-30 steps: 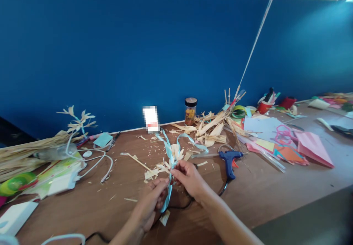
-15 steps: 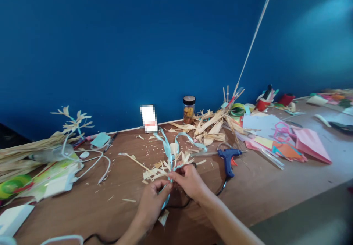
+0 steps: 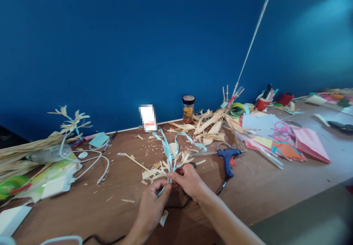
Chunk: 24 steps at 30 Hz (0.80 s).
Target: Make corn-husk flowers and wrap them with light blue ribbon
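Observation:
My left hand (image 3: 154, 201) pinches light blue ribbon at the lower end of a corn husk flower, with a short bit of ribbon showing by the thumb. Close beside it, my right hand (image 3: 189, 180) is closed on the same ribbon, thumb and finger together just under the pale petals. The husk flower (image 3: 168, 165) spreads its strips above both hands. From there the light blue ribbon (image 3: 166, 150) runs away across the table in loose curls. The stem is mostly covered by my fingers.
A blue glue gun (image 3: 227, 160) with a black cord lies right of my hands. Behind are dried husks (image 3: 212, 125) and a lidded jar (image 3: 188, 109). White cable (image 3: 103, 166) and another husk flower (image 3: 74, 121) are at left; pink paper (image 3: 310, 142) is at right.
The ribbon tail that hung below my left hand has drawn up close to the thumb. Both hands stay almost in place, and the view has shifted slightly.

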Motion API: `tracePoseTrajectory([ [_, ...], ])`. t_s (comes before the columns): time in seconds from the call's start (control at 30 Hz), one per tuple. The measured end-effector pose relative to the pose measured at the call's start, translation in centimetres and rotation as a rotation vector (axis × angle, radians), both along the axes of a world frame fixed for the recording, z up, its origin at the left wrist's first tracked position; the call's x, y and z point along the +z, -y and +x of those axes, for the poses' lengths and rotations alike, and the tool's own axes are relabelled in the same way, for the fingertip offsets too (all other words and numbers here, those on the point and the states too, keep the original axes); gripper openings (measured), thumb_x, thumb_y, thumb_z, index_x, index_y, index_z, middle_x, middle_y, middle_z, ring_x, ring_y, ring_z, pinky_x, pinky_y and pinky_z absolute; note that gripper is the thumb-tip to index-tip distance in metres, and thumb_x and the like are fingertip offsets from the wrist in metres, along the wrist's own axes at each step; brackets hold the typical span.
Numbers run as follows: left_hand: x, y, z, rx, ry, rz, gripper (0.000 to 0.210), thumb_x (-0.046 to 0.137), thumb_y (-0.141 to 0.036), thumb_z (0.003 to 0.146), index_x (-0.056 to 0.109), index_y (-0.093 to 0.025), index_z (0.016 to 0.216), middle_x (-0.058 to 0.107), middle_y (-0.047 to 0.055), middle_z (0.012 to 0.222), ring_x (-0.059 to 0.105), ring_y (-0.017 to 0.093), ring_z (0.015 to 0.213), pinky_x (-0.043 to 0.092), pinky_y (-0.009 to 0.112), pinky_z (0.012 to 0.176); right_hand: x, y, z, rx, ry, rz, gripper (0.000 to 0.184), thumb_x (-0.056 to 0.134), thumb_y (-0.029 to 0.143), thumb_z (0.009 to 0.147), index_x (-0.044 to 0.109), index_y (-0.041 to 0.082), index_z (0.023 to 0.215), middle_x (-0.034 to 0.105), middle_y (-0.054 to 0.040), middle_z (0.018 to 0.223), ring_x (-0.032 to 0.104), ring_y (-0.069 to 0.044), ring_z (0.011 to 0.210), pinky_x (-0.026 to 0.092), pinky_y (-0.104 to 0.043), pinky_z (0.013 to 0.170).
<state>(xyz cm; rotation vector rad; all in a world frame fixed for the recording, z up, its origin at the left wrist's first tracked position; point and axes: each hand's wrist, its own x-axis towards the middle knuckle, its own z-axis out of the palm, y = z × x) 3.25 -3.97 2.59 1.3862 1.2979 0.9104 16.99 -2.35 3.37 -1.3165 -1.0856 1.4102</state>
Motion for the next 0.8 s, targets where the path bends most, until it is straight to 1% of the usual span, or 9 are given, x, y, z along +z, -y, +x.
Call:
tracePoseTrajectory([
  [0.13, 0.4, 0.1, 0.1, 0.014, -0.008, 0.024, 0.015, 0.061, -0.032, 0.066, 0.067, -0.018, 0.066, 0.064, 0.002, 0.063, 0.055, 0.019, 0.062, 0.04, 0.023, 0.059, 0.0, 0.0, 0.0, 0.0, -0.013, 0.007, 0.02, 0.063, 0.031, 0.064, 0.056, 0.012, 0.063, 0.054, 0.0027, 0.052, 0.047, -0.009, 0.047, 0.036, -0.02, 0.045],
  [0.23, 0.2, 0.1, 0.2, 0.025, 0.019, 0.01, 0.018, 0.062, -0.034, 0.066, 0.066, -0.017, 0.067, 0.064, 0.002, 0.064, 0.054, 0.018, 0.063, 0.04, 0.023, 0.059, -0.2, 0.0, -0.1, -0.026, -0.027, -0.003, 0.02, 0.064, 0.031, 0.063, 0.057, 0.012, 0.064, 0.055, 0.0026, 0.053, 0.048, -0.01, 0.048, 0.038, -0.021, 0.046],
  [0.33, -0.2, -0.1, 0.2, 0.023, 0.121, -0.11, 0.025, 0.062, -0.04, 0.065, 0.064, -0.015, 0.066, 0.058, 0.0, 0.053, 0.05, 0.014, 0.051, 0.038, 0.022, 0.05, -0.8, -0.2, -0.2, -0.061, -0.017, 0.052, 0.022, 0.066, 0.032, 0.062, 0.059, 0.011, 0.066, 0.059, 0.0006, 0.057, 0.052, -0.012, 0.055, 0.04, -0.021, 0.051],
  [0.43, -0.6, -0.4, 0.2, 0.022, 0.254, -0.287, 0.035, 0.059, -0.049, 0.065, 0.06, -0.014, 0.064, 0.04, -0.007, 0.037, 0.033, 0.007, 0.034, 0.027, 0.019, 0.037, -1.3, -0.5, -0.2, -0.081, -0.087, 0.053, 0.028, 0.067, 0.036, 0.062, 0.059, 0.011, 0.071, 0.061, -0.0006, 0.062, 0.053, -0.013, 0.056, 0.042, -0.022, 0.053],
  [0.5, -0.7, -0.5, 0.1, 0.023, 0.312, -0.361, 0.038, 0.057, -0.052, 0.066, 0.058, -0.014, 0.065, 0.033, -0.009, 0.034, 0.026, 0.005, 0.03, 0.022, 0.018, 0.034, -1.3, -0.7, 0.0, -0.068, -0.121, 0.032, 0.03, 0.067, 0.039, 0.062, 0.058, 0.011, 0.07, 0.059, 0.0004, 0.059, 0.051, -0.012, 0.052, 0.041, -0.022, 0.049],
  [0.6, -0.7, -0.7, 0.0, 0.024, 0.332, -0.385, 0.038, 0.057, -0.053, 0.066, 0.056, -0.015, 0.066, 0.036, -0.008, 0.036, 0.028, 0.004, 0.031, 0.021, 0.017, 0.033, -1.0, -0.9, 0.4, -0.021, -0.059, 0.068, 0.027, 0.066, 0.038, 0.064, 0.058, 0.012, 0.065, 0.055, 0.0018, 0.053, 0.047, -0.01, 0.048, 0.038, -0.021, 0.047],
  [0.7, -0.6, -0.8, -0.2, -0.012, 0.309, -0.396, 0.036, 0.061, -0.05, 0.063, 0.055, -0.015, 0.06, 0.035, -0.009, 0.036, 0.027, 0.004, 0.031, 0.02, 0.017, 0.033, -1.0, -1.1, 0.8, 0.041, 0.04, 0.151, 0.022, 0.064, 0.034, 0.066, 0.06, 0.012, 0.066, 0.056, 0.0018, 0.056, 0.046, -0.01, 0.051, 0.036, -0.02, 0.048],
  [0.8, -0.5, -1.1, -0.5, -0.06, 0.272, -0.415, 0.032, 0.066, -0.045, 0.059, 0.058, -0.014, 0.063, 0.034, -0.01, 0.036, 0.023, 0.003, 0.03, 0.017, 0.017, 0.033, -1.4, -1.2, 1.1, 0.093, 0.138, 0.2, 0.021, 0.063, 0.033, 0.068, 0.062, 0.012, 0.068, 0.056, 0.0017, 0.058, 0.046, -0.01, 0.053, 0.034, -0.019, 0.049],
])
